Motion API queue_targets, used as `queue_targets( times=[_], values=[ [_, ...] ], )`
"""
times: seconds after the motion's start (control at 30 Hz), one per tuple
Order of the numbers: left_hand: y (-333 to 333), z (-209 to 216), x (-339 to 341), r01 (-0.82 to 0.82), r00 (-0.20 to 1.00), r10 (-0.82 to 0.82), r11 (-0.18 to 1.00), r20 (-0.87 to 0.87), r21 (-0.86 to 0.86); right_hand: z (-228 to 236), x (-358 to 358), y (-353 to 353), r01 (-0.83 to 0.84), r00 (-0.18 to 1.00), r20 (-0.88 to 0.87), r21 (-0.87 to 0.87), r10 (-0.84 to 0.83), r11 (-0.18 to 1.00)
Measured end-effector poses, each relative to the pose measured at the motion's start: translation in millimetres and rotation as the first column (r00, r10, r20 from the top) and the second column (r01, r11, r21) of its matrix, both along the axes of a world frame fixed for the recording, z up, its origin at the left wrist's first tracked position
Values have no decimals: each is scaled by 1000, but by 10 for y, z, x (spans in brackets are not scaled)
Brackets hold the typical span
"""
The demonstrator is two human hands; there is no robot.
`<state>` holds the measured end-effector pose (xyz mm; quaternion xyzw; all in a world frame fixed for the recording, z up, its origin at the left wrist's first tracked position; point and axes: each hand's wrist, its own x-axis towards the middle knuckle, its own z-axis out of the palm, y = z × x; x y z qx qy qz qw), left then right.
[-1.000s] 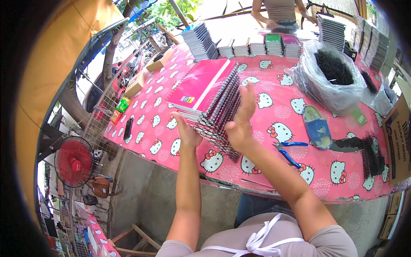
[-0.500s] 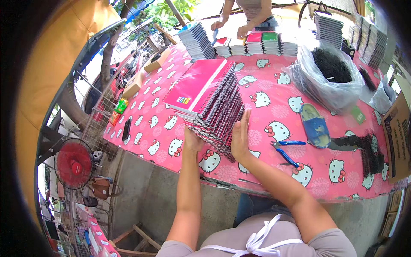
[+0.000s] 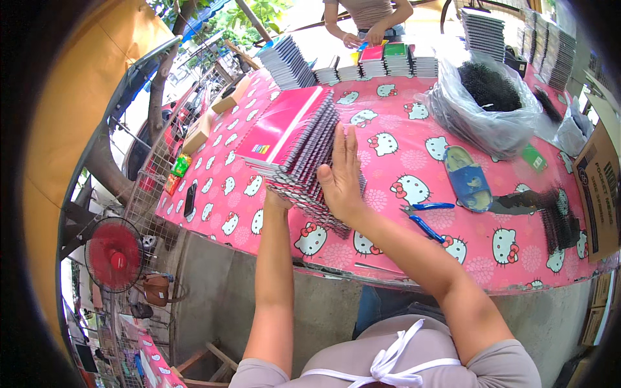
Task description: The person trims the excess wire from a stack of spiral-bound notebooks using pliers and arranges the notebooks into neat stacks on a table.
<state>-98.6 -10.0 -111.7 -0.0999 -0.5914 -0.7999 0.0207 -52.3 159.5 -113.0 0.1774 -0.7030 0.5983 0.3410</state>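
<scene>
A tall stack of spiral-bound notebooks [image 3: 279, 123] with a glossy red-pink cover on top stands in front of me, its black coils toward my right. My right hand [image 3: 343, 178] lies flat against the coiled side, fingers stretched upward and thumb apart. Low on the stack's left side is my left hand [image 3: 277, 197]; its fingers are hidden behind the notebooks. Right of the stack, blue-handled pliers [image 3: 428, 220] lie with their handles spread on the pink cartoon-cat tablecloth [image 3: 414, 252].
A blue slipper [image 3: 468, 180], black coils [image 3: 560, 223] and a clear bag [image 3: 475, 129] of coils lie right, beside a cardboard box [image 3: 598, 200]. More notebook stacks [image 3: 288, 63] line the far edge, where another person's hands [image 3: 365, 37] work. A phone [image 3: 190, 199] lies left.
My right hand has slid up along the coiled side, from its lower edge to the middle. The other person's hands have come closer together. The whole view has shifted slightly.
</scene>
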Motion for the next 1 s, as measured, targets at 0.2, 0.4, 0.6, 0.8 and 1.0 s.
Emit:
queue_targets(
  times=[0.2, 0.4, 0.6, 0.8, 1.0],
  values=[
    [-333, 66, 176, -104, 978, 78, 986, 193, 128, -34, 197, 577, -196, 962, 250, 342, 112, 919],
    [-216, 896, 621, -367, 863, 384, 923, -328, 115, -563, 977, 1774, -278, 831, 459, 832, -316, 480],
    [454, 1232, 1383, -671, 647, 498, 732, -577, -121, -676, 1160, 1829, -91, 893, 317, 822, -319, 562],
    [761, 1169, 1486, -657, 698, 368, 671, -614, -344, -643, 979, 1800, -64, 907, 282, 827, -313, 558],
    [768, 1225, 1499, -691, 672, 346, 611, -655, -386, 788, 839, 1284, -145, 971, 238, 543, 15, 827]
  ],
)
